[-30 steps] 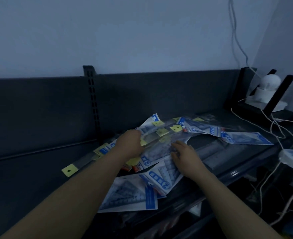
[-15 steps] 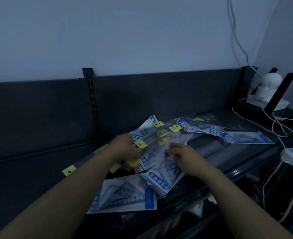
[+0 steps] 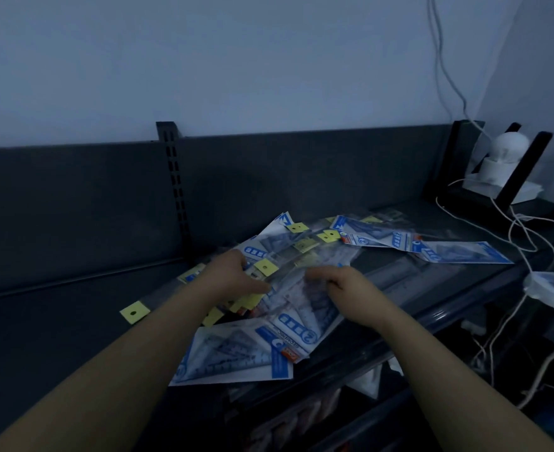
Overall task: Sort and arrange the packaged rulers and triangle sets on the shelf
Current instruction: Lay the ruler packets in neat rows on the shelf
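Dark shelf (image 3: 73, 321) carries a messy pile (image 3: 297, 334): blue triangle sets (image 3: 236, 357) and yellow-tagged ruler packs (image 3: 305, 244). Your left hand (image 3: 233, 278) and right hand (image 3: 346, 285) are both on the pile's middle, fingers curled, gripping one clear ruler pack (image 3: 288, 275) that lies between them on top.

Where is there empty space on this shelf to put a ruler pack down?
The bare shelf on the left, between the back panel and the yellow-tagged ruler, is free. The middle is crowded: the left hand and right hand grip the pile of packs there. The right end is tangled with white cables.
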Available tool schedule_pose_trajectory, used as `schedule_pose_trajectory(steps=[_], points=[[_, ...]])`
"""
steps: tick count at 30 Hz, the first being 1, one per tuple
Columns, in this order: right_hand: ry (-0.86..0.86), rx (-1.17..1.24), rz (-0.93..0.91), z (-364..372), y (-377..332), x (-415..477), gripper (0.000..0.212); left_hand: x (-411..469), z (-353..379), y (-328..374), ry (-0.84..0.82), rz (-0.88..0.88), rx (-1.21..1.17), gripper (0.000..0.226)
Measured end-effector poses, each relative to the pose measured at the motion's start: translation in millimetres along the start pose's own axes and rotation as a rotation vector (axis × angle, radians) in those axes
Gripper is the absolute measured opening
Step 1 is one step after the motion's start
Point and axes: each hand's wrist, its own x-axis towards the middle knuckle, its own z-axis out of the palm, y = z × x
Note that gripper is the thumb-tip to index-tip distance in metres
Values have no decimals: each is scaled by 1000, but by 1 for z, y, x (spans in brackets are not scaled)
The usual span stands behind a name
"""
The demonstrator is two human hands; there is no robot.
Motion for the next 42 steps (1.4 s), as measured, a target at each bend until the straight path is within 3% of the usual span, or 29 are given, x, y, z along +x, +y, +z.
schedule_pose_trajectory(steps=[3, 6, 8, 13, 18, 21, 23, 28, 31, 34, 36, 39, 42], points=[[101, -123, 20, -4, 11, 5, 41, -2, 3, -2, -29, -7, 40, 84], [18, -197, -26, 2, 10, 9, 33, -3, 10, -3, -31, 39, 70, 103], [-19, -123, -43, 7, -1, 8, 38, -4, 13, -1, -13, 43, 60, 105], [90, -53, -60, 7, -5, 13, 35, -8, 12, 0, -6, 40, 64, 81], [13, -117, -14, 12, 0, 20, 44, -7, 1, -3, -49, 32, -10, 51], [36, -136, -38, 16, -1, 23, 33, -5, -15, -9, -54, 1, -51, 35], [62, -146, -53, 17, -4, 24, 23, -7, -24, -14, -90, -10, -81, 38], [97, -13, -52, 16, -15, 24, 40, -18, -39, -26, -200, -97, -119, 40], [83, -61, -39, 17, -19, 22, 43, -21, -43, -35, -210, -110, -81, 45], [70, -94, -33, 21, -19, 21, 48, -25, -44, -43, -179, -118, -56, 36], [78, -72, -11, 23, -22, 20, 44, -30, -44, -48, -139, -119, -34, 32], [89, -3, 9, 26, -34, 17, 18, -37, -45, -54, -144, -130, -132, 24], [46, 109, 19, 35, -46, 13, 22, -42, -46, -55, -179, -126, -294, 26]])
